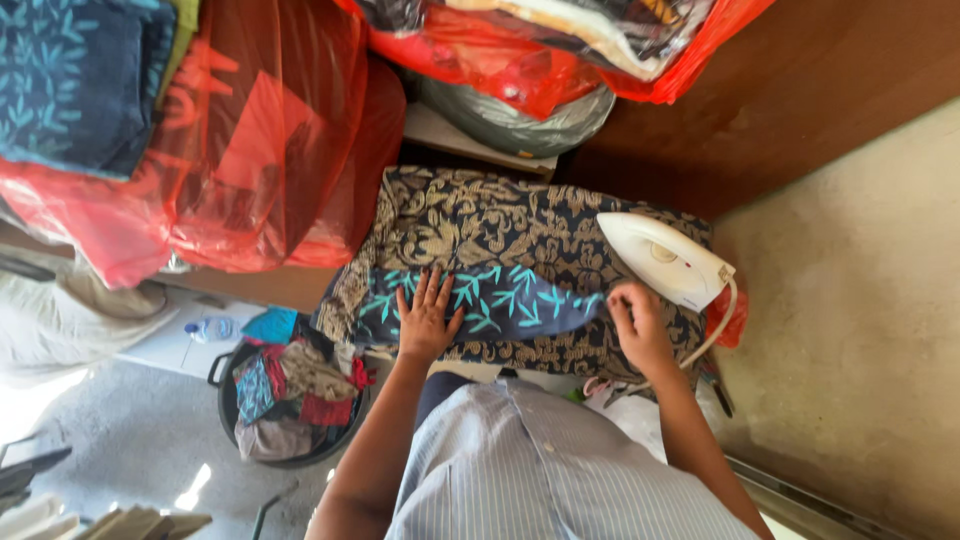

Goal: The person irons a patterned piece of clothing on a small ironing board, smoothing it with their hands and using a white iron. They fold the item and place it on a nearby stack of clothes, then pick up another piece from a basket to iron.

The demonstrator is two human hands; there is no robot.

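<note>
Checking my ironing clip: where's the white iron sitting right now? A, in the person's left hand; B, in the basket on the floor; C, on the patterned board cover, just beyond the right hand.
C: the white iron rests on the patterned board cover, just beyond the right hand.

The white iron (665, 260) blocks the bench's (450, 215) right end; red plastic bags (250, 150) crowd its far and left edges. The patterned middle lies open.
</note>
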